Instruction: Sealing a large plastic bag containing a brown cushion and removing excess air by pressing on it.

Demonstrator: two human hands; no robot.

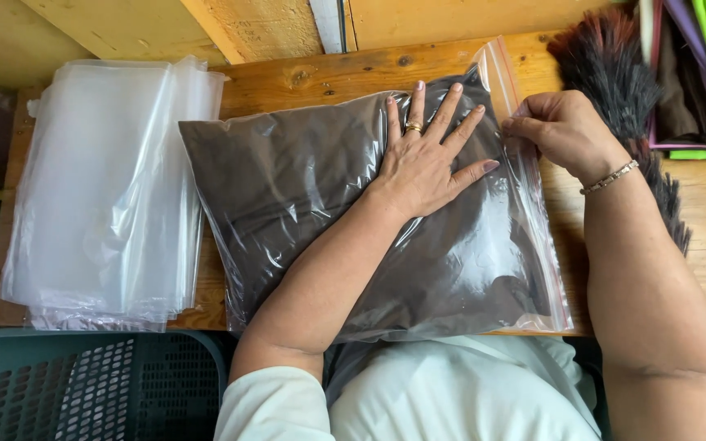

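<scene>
A clear zip bag point(525, 269) lies flat on the wooden table point(696, 237), filled with a folded dark brown cloth point(288, 196). My left hand point(431, 155) rests flat on top of the bag, fingers spread, a ring on one finger. My right hand point(561, 126), with a bracelet at the wrist, pinches the bag's zip strip point(504, 82) near its far right corner.
A stack of empty clear bags point(108, 188) lies at the table's left. A dark feather duster point(614, 65) and folded coloured cloths point(704, 73) sit at the far right. A grey-green perforated basket point(83, 384) stands below the near left edge.
</scene>
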